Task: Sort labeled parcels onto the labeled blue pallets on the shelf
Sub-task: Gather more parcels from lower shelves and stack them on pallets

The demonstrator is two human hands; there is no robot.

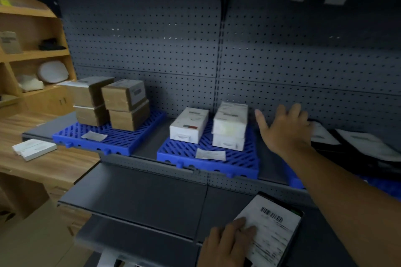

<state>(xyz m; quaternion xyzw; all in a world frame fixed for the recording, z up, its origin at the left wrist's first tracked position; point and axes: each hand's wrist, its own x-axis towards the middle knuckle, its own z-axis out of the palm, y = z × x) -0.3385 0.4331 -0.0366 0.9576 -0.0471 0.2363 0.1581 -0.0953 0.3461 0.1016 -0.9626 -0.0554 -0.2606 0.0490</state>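
The right hand [286, 130] reaches toward 2 o'clock with fingers spread apart, its fingertips at the edge of a black parcel [323, 136] with a white label on the shelf [147, 149]; whether it touches is blurred; the left hand [227, 243], at 6 o'clock, lies with fingers together flat on the label of another black parcel [275, 230] on the lower shelf [141, 197]; at 10 o'clock four brown boxes [112, 102] stand stacked two high on a blue pallet [121, 138] bearing a paper label; at the centre three white boxes [217, 128] sit on a second blue pallet [238, 162], also labelled; a flat white box [34, 148] rests on the wooden tabletop [43, 167] at 9 o'clock.
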